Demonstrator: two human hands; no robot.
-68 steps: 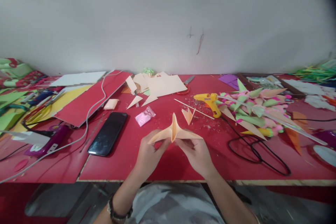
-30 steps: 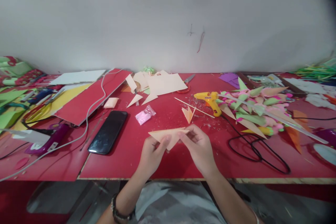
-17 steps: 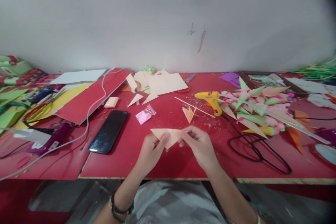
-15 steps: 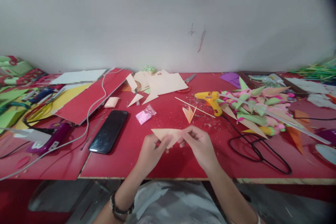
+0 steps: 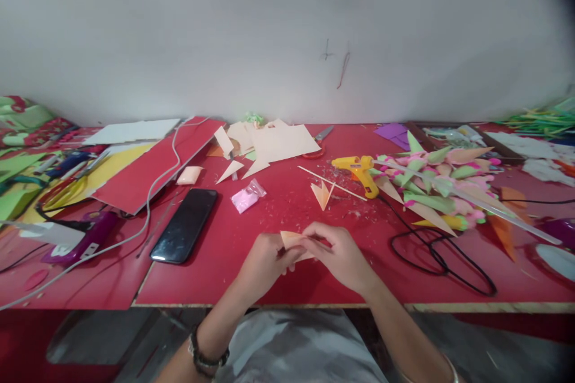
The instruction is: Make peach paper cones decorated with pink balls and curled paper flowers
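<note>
**Peach paper piece under two-handed folding, lower centre of the frame**

At my remote station I view both hands meeting over the red worktop (image 5: 215,284). The left hand (image 5: 265,260) has its grip closed, thumb against curled fingers, on the peach paper piece (image 5: 290,240); the right hand (image 5: 340,256) pinches the same piece from the other side, its grip likewise drawn nearly closed. One pointed corner shows above the fingertips and a pale edge below; the rest is covered, so I cannot tell how the layers lie. I judge the step in hand to be shaping or creasing this piece. The next move, in my reading, calls for the left grip to steady the paper while the right brings the edges into line and presses along the fold; too hard a pinch could crumple the thin stock. Just beyond the hands, near centre, a folded paper shape (image 5: 322,195) lies apart from them. The yellow glue gun (image 5: 356,169), right of centre, and the phone (image 5: 184,226), left of centre, are untouched.
</note>
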